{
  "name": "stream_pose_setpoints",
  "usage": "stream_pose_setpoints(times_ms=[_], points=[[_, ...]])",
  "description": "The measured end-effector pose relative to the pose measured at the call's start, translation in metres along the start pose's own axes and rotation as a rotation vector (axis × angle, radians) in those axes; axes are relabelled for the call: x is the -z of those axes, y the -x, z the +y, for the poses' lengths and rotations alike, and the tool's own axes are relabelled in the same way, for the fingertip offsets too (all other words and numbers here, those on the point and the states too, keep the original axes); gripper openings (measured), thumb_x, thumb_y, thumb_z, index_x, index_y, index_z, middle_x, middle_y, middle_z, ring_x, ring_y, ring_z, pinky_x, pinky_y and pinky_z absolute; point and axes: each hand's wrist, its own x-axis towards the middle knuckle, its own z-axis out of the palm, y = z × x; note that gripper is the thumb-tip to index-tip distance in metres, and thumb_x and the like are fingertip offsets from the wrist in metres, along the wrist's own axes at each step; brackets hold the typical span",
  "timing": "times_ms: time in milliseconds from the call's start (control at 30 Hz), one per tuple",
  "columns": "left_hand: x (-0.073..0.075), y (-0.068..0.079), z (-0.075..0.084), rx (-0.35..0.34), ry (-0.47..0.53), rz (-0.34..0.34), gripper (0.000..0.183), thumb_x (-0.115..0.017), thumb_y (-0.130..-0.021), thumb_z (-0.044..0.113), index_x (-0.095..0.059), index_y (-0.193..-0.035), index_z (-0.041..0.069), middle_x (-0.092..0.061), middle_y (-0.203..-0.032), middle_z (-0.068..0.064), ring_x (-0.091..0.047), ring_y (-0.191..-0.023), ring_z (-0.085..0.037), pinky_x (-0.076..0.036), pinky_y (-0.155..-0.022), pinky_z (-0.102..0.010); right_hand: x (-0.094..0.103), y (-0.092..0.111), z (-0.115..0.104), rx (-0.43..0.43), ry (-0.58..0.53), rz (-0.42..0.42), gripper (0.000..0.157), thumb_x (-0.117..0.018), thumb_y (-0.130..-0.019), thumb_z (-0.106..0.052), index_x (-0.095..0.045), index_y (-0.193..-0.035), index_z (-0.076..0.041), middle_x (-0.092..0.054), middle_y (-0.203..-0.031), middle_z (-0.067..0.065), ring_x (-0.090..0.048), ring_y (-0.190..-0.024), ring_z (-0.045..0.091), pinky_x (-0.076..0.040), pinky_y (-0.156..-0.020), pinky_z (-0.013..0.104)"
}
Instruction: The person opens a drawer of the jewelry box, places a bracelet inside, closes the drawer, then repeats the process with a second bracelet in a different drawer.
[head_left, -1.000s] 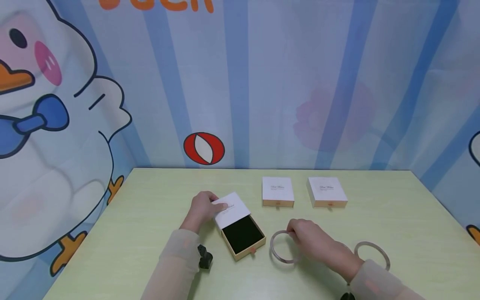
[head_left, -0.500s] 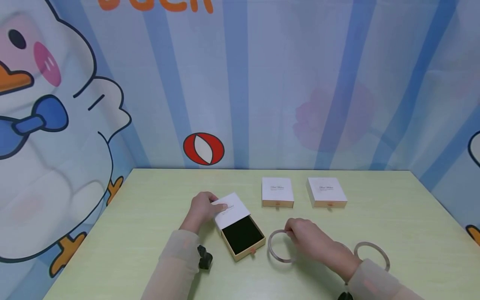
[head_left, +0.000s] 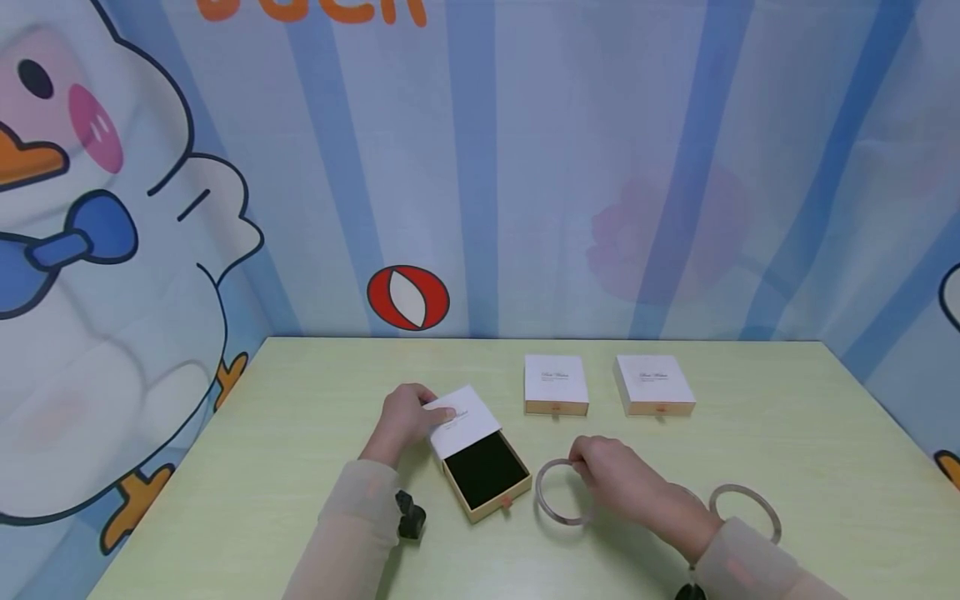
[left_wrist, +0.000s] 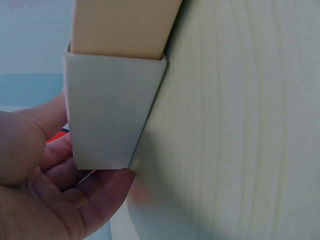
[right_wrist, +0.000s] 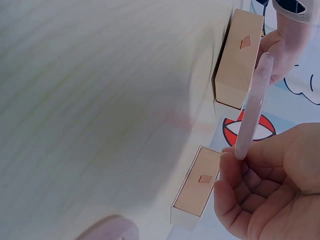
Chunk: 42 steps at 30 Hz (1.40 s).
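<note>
My left hand (head_left: 405,421) holds a white drawer-style gift box (head_left: 465,425) at its far left corner, thumb on the lid and fingers against its end, as the left wrist view shows. The box's tan drawer (head_left: 487,504) is pulled out toward me, showing a dark lining and a small ribbon tab at the front. Just right of the drawer, my right hand (head_left: 618,475) pinches a pale, pinkish bangle (right_wrist: 254,107) by its edge between thumb and fingers. The bangle stands tilted over the table, close beside the drawer's corner.
Two closed white boxes, one in the middle (head_left: 556,383) and one on the right (head_left: 654,383), stand at the back of the table (head_left: 300,500). A second bangle (head_left: 750,492) lies near my right forearm, and another ring edge shows partly hidden behind that wrist. A cartoon-print curtain (head_left: 540,167) backs the table.
My right hand and the bangle have shifted very slightly left, closer to the drawer. My left hand and the box stay in place.
</note>
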Motion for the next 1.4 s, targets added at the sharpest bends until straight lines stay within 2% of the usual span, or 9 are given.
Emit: stream_pose_setpoints(times_ms=[333,567,967,1400], points=[[0.001,0.0,-0.001,-0.002,-0.004,-0.002,0.034,-0.073,-0.083,0.027,-0.064,-0.106,0.004,-0.06,-0.103,-0.011,-0.051,-0.091,-0.023,-0.046,-0.073,-0.03,0.0,-0.001,-0.001,-0.02,-0.019,-0.009,0.006,-0.062,-0.085,0.002,-0.065,-0.084,-0.004,-0.063,-0.076,0.004,-0.059,-0.075,0.015,-0.051,-0.067,0.031],[0.0,0.0,-0.001,-0.008,-0.008,0.001,0.034,-0.073,-0.083,0.027,-0.064,-0.106,0.004,-0.06,-0.103,-0.011,-0.051,-0.09,-0.023,-0.046,-0.074,-0.031,-0.002,-0.003,-0.001,0.011,-0.002,0.005,0.006,-0.063,-0.085,0.002,-0.065,-0.084,-0.003,-0.063,-0.076,0.003,-0.059,-0.075,0.015,-0.05,-0.067,0.03],[0.002,0.001,0.0,-0.011,-0.004,-0.004,0.035,-0.073,-0.083,0.027,-0.064,-0.106,0.003,-0.061,-0.104,-0.011,-0.051,-0.09,-0.023,-0.045,-0.074,-0.031,-0.002,-0.006,-0.005,0.015,-0.009,-0.006,0.004,-0.062,-0.086,0.001,-0.065,-0.085,-0.002,-0.063,-0.076,0.003,-0.058,-0.075,0.014,-0.049,-0.066,0.029],[0.002,0.001,0.001,-0.007,-0.003,-0.001,0.034,-0.073,-0.083,0.027,-0.064,-0.106,0.003,-0.061,-0.102,-0.011,-0.051,-0.089,-0.023,-0.045,-0.074,-0.03,-0.002,-0.011,-0.014,-0.007,-0.019,-0.008,0.004,-0.062,-0.087,-0.001,-0.067,-0.087,-0.001,-0.064,-0.077,0.004,-0.059,-0.074,0.014,-0.049,-0.064,0.028]])
